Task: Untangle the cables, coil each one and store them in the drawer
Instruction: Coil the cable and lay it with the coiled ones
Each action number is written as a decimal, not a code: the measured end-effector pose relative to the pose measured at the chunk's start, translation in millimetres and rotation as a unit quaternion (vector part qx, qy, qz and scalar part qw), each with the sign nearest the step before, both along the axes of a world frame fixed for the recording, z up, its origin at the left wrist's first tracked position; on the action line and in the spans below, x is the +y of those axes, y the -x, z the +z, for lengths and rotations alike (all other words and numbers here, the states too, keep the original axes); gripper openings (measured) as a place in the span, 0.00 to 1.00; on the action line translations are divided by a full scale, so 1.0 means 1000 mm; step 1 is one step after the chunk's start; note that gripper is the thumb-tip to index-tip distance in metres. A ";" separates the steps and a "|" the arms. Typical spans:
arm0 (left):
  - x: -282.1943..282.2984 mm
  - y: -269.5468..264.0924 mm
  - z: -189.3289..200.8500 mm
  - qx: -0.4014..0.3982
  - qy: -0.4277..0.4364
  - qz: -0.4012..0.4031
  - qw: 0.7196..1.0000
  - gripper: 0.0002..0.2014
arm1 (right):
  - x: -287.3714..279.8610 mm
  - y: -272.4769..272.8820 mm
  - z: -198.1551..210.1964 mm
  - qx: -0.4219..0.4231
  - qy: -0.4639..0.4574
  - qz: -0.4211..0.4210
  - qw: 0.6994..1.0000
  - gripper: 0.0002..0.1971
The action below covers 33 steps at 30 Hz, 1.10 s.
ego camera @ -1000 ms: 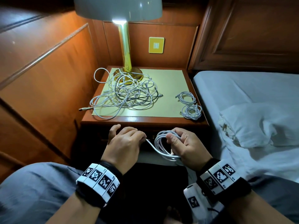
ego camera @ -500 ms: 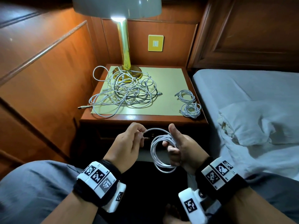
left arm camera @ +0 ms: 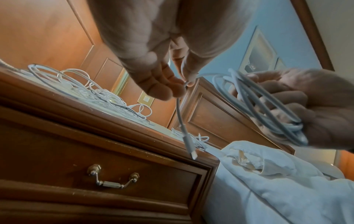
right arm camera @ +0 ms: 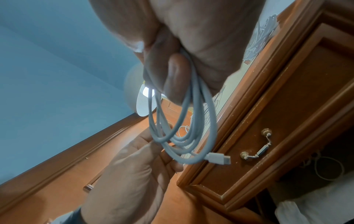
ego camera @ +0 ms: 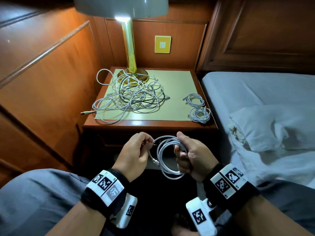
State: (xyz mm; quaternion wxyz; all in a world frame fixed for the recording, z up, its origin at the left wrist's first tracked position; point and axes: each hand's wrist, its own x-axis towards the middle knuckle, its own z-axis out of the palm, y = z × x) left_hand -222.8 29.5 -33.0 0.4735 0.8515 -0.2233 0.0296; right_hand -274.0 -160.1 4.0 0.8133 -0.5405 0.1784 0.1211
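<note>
A white cable wound into a coil (ego camera: 166, 157) hangs in front of the nightstand, gripped by my right hand (ego camera: 189, 154) with thumb up. My left hand (ego camera: 136, 150) pinches the cable's free end (left arm camera: 180, 112); its plug (left arm camera: 191, 153) dangles below the fingers. In the right wrist view the coil (right arm camera: 184, 121) loops under my curled fingers, with a white plug (right arm camera: 218, 158) at its bottom. A tangled pile of white cables with one black one (ego camera: 131, 96) lies on the nightstand's mat. Two finished coils (ego camera: 198, 108) sit at the right edge. The drawer (left arm camera: 107, 171) is closed.
A brass lamp (ego camera: 129, 48) stands at the back of the nightstand (ego camera: 150, 124), its base under the tangle. Wood panelling closes the left side. A bed with white sheets and a pillow (ego camera: 272, 126) lies right. The drawer has a brass handle (left arm camera: 113, 177).
My right hand turned the coil upright and lifted it, thumb now on top. My left hand rose and now pinches the short free end close to the coil.
</note>
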 end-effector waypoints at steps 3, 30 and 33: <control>-0.003 0.001 -0.002 0.046 0.027 0.003 0.999 0.08 | 0.001 0.000 0.001 -0.027 0.003 0.006 1.000 0.21; -0.026 0.017 -0.006 0.254 0.330 0.004 0.909 0.15 | 0.014 -0.004 -0.015 -0.100 0.030 -0.034 0.994 0.21; -0.028 0.018 -0.004 0.288 0.379 0.009 0.880 0.16 | 0.014 -0.004 -0.015 -0.127 0.044 -0.025 0.991 0.20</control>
